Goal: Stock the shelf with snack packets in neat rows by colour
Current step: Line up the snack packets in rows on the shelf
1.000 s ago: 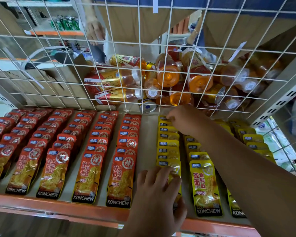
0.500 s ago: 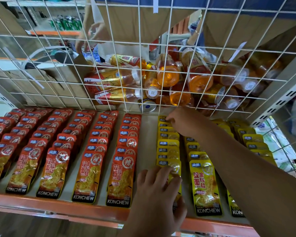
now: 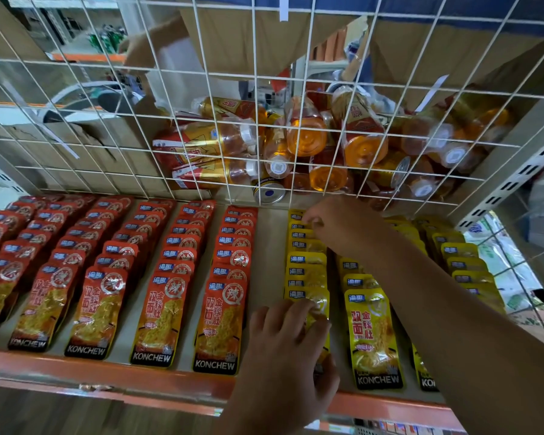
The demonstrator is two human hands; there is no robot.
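**Shelf [image 3: 107, 367] nearly stocked: I am squaring the first yellow row.**
Red packets [image 3: 170, 277] are lying in full rows at left and yellow packets [image 3: 307, 268] are filling the right. My left hand [image 3: 283, 350] is pressing open-fingered on the front one. My right hand [image 3: 336, 224] is curling at the row's back — grip I cannot tell. The wire grid [image 3: 201, 133] is closing off the rear.

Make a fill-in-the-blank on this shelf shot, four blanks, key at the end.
1. The left hand rests on the front of a row coloured ____.
2. The right hand is at the ____ end of that row.
3. The red packets lie to the ____ of that row.
4. The brand name along the red packets' bottom edge reads ____.

Missing words: yellow; back; left; KONCHEW
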